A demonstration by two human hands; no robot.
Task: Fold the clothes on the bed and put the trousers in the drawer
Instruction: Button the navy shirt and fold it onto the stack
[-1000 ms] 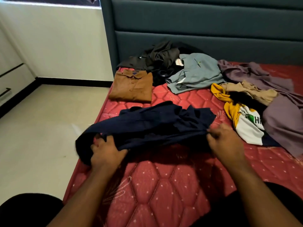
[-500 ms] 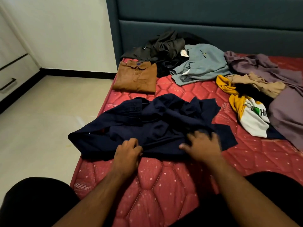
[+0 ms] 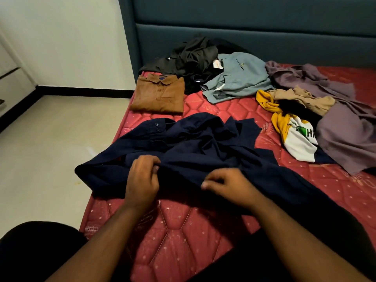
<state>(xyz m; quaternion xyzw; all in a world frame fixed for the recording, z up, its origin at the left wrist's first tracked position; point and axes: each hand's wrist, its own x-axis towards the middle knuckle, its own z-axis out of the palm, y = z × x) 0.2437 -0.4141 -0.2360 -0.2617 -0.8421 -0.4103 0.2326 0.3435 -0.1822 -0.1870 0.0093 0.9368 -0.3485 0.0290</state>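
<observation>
— So, how many garments lie on the red mattress (image 3: 183,237)?

— One navy shirt (image 3: 195,147) lies crumpled nearest the person, with two buttons showing on a cuff. Beyond the navy shirt sits one brown shirt (image 3: 159,94), the only folded piece. Past that, against the teal headboard (image 3: 244,25), is a dark heap (image 3: 193,55); I cannot count the pieces in it. Right of the heap lies one grey-blue shirt (image 3: 237,78), then mauve cloth (image 3: 341,127), one beige garment (image 3: 305,98) and one yellow-and-white jersey (image 3: 293,135).

— And the hands?

— Two. The left hand (image 3: 142,178) pinches a fold of the navy shirt with curled fingers. The right hand (image 3: 227,184), just right of it, also curls into the same cloth.

— What is hard to make out?

— The mauve cloth runs off the frame edge, so whether it is one piece or two, I cannot tell. The jersey's lettering is partly covered. Which pieces are trousers is unclear. Far left of the navy shirt, a white drawer unit (image 3: 10,82) is cut off, its front apparently closed.
</observation>
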